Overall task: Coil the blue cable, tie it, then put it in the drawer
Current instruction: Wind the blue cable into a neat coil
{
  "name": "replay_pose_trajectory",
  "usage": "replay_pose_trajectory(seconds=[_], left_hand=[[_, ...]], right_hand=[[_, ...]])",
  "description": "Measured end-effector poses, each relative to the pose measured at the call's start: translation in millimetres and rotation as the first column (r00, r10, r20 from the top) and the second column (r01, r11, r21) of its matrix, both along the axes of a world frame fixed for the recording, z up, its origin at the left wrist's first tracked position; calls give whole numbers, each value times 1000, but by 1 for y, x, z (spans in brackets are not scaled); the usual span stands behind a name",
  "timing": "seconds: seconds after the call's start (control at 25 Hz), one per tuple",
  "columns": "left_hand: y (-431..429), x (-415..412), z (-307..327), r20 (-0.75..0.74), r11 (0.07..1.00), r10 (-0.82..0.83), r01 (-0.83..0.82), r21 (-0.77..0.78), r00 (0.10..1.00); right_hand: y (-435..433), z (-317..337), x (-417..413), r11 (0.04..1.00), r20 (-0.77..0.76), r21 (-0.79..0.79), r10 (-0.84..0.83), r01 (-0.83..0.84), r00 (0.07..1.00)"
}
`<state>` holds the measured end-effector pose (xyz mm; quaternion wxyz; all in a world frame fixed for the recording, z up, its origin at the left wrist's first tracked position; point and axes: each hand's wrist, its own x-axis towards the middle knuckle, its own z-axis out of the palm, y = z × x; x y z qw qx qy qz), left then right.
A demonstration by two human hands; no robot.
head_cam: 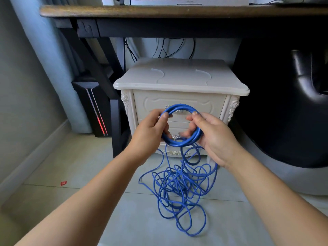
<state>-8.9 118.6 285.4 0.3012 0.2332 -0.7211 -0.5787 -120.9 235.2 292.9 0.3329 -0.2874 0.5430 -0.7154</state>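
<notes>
The blue cable [179,107] is partly wound into a small ring, held up right in front of the white nightstand [177,77]. The left hand [150,132] grips the ring's left side, with fingers and thumb curled round it. The right hand [213,137] grips the right side the same way. The rest of the cable hangs down from the ring to a messy pile [179,189] on the floor [71,174] in front of the nightstand.

I think most of the winding is not done yet.

The pile has lots of loops that cross each other. If a hand pulls fast, 1 loop may catch another and make a knot. Then the ring could get tugged out of the 2 hands. The cable looks stiff, so a loose grip may let the ring spring open too.

The drawer [154,102] in the nightstand is closed, so 1 hand must let go to open it. If the ring is not tied first, it may fall apart.
</notes>
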Motion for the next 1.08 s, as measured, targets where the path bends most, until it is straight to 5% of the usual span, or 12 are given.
replay_pose_trajectory(seconds=[0.2, 0.32, 0.4, 0.56, 0.68, 0.8, 0.92, 1.08], left_hand=[[3, 3, 16, -33, 895, -248, 242, 375, 968], [9, -4, 19, 89, 903, -305, 258, 342, 948], [16, -10, 18, 124, 929, -272, 226, 293, 954], [21, -17, 21, -26, 917, -118, 119, 380, 993], [22, -18, 19, -66, 890, -18, 46, 454, 998], [27, -16, 17, -114, 852, 20, 43, 521, 993], [30, -12, 10, 54, 872, 8, -34, 488, 998], [38, -10, -2, 282, 939, -187, 87, 333, 941]], right_hand=[[5, 2, -11, 975, -267, 223, 40, 21, 963], [7, 5, -12, 900, -593, 432, 232, 61, 771], [6, 5, -10, 905, -614, 417, 211, 86, 760], [13, 8, -11, 975, -143, 208, 105, -74, 984], [22, 7, -9, 959, 112, 162, 217, -234, 970], [20, 7, -8, 981, 209, 47, 173, -187, 963], [19, 7, -16, 995, 355, -74, 87, -65, 931], [19, 6, -21, 994, 442, -101, 81, -40, 893]])
